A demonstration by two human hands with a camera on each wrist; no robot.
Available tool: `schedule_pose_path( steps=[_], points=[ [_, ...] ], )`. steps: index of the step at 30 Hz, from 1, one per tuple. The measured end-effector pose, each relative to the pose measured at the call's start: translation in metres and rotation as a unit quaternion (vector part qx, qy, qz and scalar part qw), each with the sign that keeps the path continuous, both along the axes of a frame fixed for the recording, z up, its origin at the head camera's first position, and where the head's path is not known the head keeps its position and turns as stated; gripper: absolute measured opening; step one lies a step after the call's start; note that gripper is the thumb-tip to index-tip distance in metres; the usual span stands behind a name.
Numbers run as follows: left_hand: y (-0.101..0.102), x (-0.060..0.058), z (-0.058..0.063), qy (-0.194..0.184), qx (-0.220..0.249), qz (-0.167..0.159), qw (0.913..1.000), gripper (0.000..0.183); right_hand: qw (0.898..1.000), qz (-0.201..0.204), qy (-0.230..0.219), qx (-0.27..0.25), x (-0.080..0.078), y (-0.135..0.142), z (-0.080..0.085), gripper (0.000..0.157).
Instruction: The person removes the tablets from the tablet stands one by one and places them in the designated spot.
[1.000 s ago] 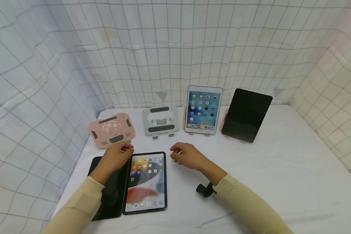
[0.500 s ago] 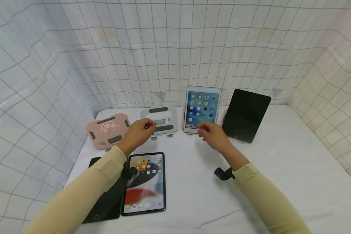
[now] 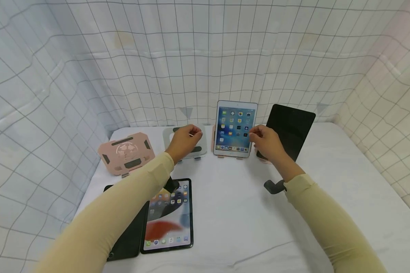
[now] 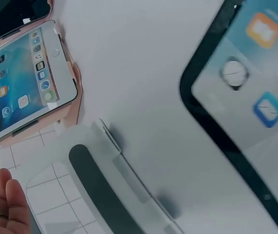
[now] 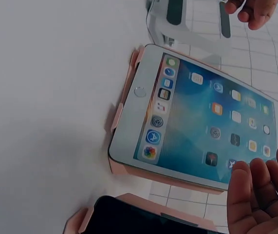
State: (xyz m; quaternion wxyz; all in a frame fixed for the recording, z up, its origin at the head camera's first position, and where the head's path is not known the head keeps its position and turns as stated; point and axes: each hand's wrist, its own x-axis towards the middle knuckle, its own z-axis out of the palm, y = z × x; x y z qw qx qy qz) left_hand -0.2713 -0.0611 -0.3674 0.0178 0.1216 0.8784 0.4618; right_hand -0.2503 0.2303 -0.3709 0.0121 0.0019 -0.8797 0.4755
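My left hand (image 3: 185, 140) hovers in front of a grey folding tablet stand (image 3: 201, 148), its fingers loosely curled and holding nothing. My right hand (image 3: 268, 141) is in front of the right edge of a white tablet (image 3: 235, 127), also with loosely bent fingers and nothing in them; whether it touches the tablet I cannot tell. The white tablet, screen lit, leans upright on a pink stand (image 5: 121, 114). A black tablet (image 3: 292, 127) with a dark screen leans on another stand and is partly covered by my right hand. In the left wrist view, the grey stand's dark pad (image 4: 102, 187) shows.
A pink stand (image 3: 126, 151) sits at the back left. A lit tablet (image 3: 167, 227) lies flat at the front, next to a dark tablet (image 3: 130, 237) partly under my left sleeve. Black wrist mounts (image 3: 275, 186) stick out from my sleeves. A gridded curtain (image 3: 205, 68) encloses the white table.
Both hands have moved forward and to the right, the left from above the flat tablets to the grey stand, the right to the white tablet. The tablets and stands stay in place.
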Motion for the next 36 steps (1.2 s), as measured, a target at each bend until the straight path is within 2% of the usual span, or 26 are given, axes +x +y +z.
schedule_pose_path(
  steps=[8,11,16,22,27,31,36],
  points=[
    [0.025,-0.023,0.014,0.020,-0.019,0.011,0.9996,0.024,0.998,-0.024,0.044,0.035,-0.016,0.015,0.010,0.027],
    [0.033,-0.032,0.020,0.031,-0.021,0.010,0.9993,0.025,0.998,-0.032,0.043,0.030,-0.021,0.020,0.012,0.028],
    [0.045,-0.041,0.025,0.024,-0.024,0.016,0.9993,0.027,0.998,-0.041,0.042,0.015,-0.031,0.024,0.013,0.028],
    [0.056,-0.048,0.023,0.011,-0.022,0.042,0.9988,0.029,0.997,-0.058,0.035,-0.020,-0.041,0.018,0.017,0.026],
    [0.063,-0.051,0.017,0.005,-0.014,0.065,0.9978,0.032,0.997,-0.070,0.025,-0.017,-0.049,0.013,0.015,0.027],
    [0.069,-0.055,0.013,0.001,0.010,0.084,0.9964,0.032,0.997,-0.077,0.025,-0.015,-0.054,0.011,0.013,0.027],
    [0.075,-0.059,0.013,0.014,0.034,0.101,0.9942,0.030,0.996,-0.083,0.027,-0.036,-0.056,0.009,0.013,0.026]
  ],
)
